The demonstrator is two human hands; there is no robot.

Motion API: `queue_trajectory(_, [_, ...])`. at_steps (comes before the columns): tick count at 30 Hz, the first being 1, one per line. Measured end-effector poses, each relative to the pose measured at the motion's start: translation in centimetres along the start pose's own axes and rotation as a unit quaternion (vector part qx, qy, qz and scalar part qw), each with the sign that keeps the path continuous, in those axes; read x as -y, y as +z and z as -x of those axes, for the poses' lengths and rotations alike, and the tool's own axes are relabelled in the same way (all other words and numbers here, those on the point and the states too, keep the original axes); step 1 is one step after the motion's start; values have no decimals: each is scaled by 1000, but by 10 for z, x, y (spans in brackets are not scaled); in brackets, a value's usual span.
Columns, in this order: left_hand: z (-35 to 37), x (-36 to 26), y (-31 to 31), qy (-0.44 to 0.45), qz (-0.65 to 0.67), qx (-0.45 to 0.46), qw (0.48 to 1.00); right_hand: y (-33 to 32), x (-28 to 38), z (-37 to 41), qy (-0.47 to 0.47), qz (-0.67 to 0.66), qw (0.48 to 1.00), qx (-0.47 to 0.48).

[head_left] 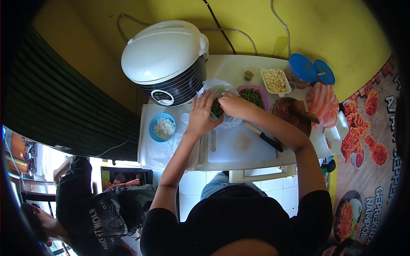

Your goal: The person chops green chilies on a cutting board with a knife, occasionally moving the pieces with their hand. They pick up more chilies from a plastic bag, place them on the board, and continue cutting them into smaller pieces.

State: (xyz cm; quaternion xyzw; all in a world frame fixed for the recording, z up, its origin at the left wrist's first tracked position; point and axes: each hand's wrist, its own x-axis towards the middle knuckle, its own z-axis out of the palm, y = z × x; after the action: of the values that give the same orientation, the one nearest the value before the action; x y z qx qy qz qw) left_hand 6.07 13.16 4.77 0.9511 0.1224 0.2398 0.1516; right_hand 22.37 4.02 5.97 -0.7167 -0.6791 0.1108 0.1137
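Observation:
A clear plastic bag (pixel 231 122) with chopped green and red pieces inside sits behind the white cutting board (pixel 243 147). My left hand (pixel 200 113) lies against the bag's left side, fingers spread. At the bag's opening is my right hand (pixel 227 103), its fingers curled together; what they hold is hidden. Just right of the bag, a pink container (pixel 266 99) holds chopped green and red vegetables. A knife with a black handle (pixel 270 141) rests on the board's right part. To the left stands a blue bowl of white rice (pixel 164 128).
A large rice cooker (pixel 166 59) stands at the back left. Along the right are a tray of pale pieces (pixel 276 81), a brown mortar (pixel 292 114), blue-lidded tubs (pixel 303 67) and a striped bag (pixel 323 104). Another person (pixel 102 213) is at the lower left.

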Motion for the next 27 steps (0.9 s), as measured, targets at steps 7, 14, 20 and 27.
queue_trajectory(7, [0,3,-3,-13,42,7,999,22,-9,-14,-17,64,993,-93])
queue_trajectory(14, [2,1,-3,-2,30,-1,1000,21,-14,-25,8,39,997,-66])
queue_trajectory(20, [4,4,-1,-3,34,1,999,37,-13,-24,-12,93,991,-91])
queue_trajectory(27, [5,4,2,-8,36,-3,999,42,-10,-22,11,37,991,-131])
